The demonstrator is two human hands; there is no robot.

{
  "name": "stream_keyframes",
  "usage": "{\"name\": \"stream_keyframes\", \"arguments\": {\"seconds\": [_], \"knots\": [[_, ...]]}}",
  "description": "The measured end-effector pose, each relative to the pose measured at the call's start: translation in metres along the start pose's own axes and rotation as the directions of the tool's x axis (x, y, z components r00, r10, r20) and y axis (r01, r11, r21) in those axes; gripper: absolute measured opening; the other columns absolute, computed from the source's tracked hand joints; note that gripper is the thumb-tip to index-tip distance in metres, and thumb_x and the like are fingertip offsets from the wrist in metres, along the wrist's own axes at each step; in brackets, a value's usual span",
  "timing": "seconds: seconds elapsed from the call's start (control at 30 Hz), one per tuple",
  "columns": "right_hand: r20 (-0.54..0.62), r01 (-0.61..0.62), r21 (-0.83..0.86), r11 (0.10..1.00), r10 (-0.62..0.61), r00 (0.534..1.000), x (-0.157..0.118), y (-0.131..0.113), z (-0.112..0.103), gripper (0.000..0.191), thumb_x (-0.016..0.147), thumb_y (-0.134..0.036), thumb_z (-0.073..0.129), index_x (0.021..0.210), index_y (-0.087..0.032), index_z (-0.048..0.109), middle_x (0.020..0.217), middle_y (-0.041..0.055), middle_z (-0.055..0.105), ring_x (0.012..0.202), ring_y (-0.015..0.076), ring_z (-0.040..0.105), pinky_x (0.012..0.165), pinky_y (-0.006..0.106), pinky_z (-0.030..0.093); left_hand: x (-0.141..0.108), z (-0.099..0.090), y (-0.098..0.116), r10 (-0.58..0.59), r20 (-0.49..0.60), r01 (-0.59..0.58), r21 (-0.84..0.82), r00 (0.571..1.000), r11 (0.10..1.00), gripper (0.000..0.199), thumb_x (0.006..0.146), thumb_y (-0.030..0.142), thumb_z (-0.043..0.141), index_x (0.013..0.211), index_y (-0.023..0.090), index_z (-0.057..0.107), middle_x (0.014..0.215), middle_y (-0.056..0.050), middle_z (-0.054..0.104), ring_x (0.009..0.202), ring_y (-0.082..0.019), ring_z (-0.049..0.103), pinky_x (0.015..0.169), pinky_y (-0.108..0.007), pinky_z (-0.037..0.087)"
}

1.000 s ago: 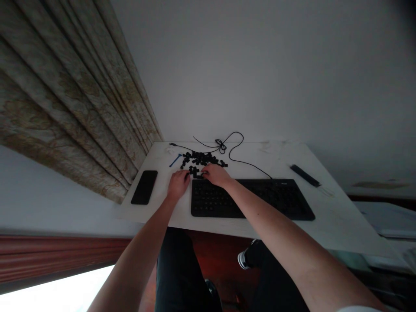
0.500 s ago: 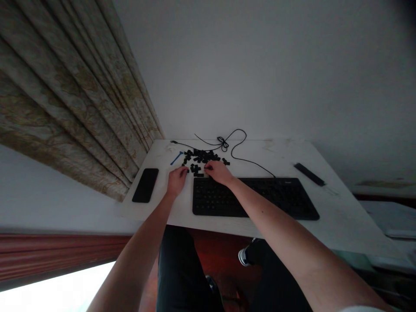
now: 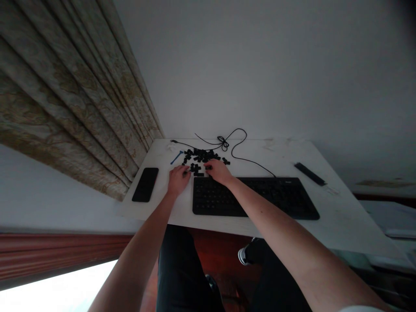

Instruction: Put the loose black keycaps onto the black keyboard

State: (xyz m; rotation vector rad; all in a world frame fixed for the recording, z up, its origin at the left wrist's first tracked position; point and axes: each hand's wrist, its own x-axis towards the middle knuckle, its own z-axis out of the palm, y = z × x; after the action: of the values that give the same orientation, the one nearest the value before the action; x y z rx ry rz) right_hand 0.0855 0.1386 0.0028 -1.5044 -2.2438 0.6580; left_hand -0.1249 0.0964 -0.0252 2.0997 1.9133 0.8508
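A pile of small black keycaps (image 3: 203,155) lies on the white desk (image 3: 175,209), behind a black keyboard (image 3: 221,203). Just left of the loose keycaps, my left hand (image 3: 178,178) has its fingers curled round a small black keycap (image 3: 186,172). My right hand (image 3: 219,170) is over the keyboard's back left edge, fingers pinched on a small black keycap (image 3: 208,167). Between the two hands lie several more keycaps (image 3: 196,168). My right forearm crosses above the keyboard and hides part of its middle.
A blue tool (image 3: 176,157) lies left of the pile, and a black phone (image 3: 145,185) near the desk's left edge. The keyboard cable (image 3: 253,162) loops behind. A long dark bar (image 3: 310,174) lies at the right. Curtain (image 3: 97,86) hangs at the left.
My left hand has shifted slightly right and its fingers have rolled over the keycap. The fingers of my right hand have moved a little, showing more of its keycap.
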Motion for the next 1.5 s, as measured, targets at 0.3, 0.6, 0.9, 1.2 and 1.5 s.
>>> {"name": "stream_keyframes", "arguments": {"seconds": [0.3,0.6,0.9,1.2,1.5], "knots": [[0.020,0.045,-0.029,0.999,-0.044,0.999,-0.001,-0.003,-0.002,0.026,0.086,-0.019,0.063,0.110,-0.019,0.073,0.108,0.0076,0.068,0.100,0.0192,0.063,0.091,0.028,0.044,0.000,0.001,-0.002,0.030,0.025,-0.030,0.011,0.999,0.999,0.011,0.086,0.020,0.062,0.092,0.024,0.070,0.099,-0.003,0.073,0.100,-0.021,0.063,0.097,-0.040,0.043],[0.121,0.084,-0.143,0.986,-0.067,0.990,-0.003,-0.015,-0.005,0.027,0.089,-0.022,0.059,0.113,-0.019,0.072,0.115,0.0103,0.069,0.105,0.0233,0.063,0.090,0.029,0.045,-0.002,0.002,-0.003,0.021,-0.037,-0.024,-0.087,0.999,0.996,0.027,0.081,0.018,0.069,0.107,0.024,0.062,0.098,-0.002,0.073,0.095,-0.019,0.067,0.097,-0.039,0.045],[0.147,0.087,-0.137,0.987,-0.067,0.987,-0.002,-0.015,-0.008,0.025,0.088,-0.019,0.059,0.108,-0.019,0.074,0.110,0.0093,0.073,0.104,0.0244,0.065,0.087,0.029,0.047,-0.002,0.001,-0.006,0.050,-0.047,-0.054,-0.082,0.998,0.995,0.027,0.081,0.016,0.070,0.106,0.025,0.066,0.099,-0.002,0.073,0.096,-0.020,0.066,0.096,-0.041,0.046],[0.120,0.091,-0.108,0.990,-0.078,0.990,-0.002,-0.011,-0.006,0.037,0.084,-0.009,0.055,0.115,-0.021,0.072,0.112,0.0078,0.072,0.102,0.0223,0.066,0.089,0.029,0.047,-0.003,0.001,-0.006,0.044,-0.052,-0.047,-0.057,0.998,0.997,0.028,0.081,0.018,0.071,0.108,0.027,0.067,0.101,-0.002,0.074,0.099,-0.022,0.065,0.099,-0.043,0.043],[0.079,0.080,-0.154,0.985,-0.069,0.994,-0.004,0.000,-0.012,0.034,0.082,-0.014,0.061,0.115,-0.018,0.071,0.120,0.0105,0.065,0.110,0.0216,0.060,0.097,0.029,0.043,-0.002,0.002,-0.006,0.053,-0.040,-0.055,-0.049,0.998,0.997,0.025,0.079,0.019,0.073,0.103,0.025,0.068,0.098,-0.003,0.073,0.098,-0.023,0.065,0.096,-0.042,0.043]]}}
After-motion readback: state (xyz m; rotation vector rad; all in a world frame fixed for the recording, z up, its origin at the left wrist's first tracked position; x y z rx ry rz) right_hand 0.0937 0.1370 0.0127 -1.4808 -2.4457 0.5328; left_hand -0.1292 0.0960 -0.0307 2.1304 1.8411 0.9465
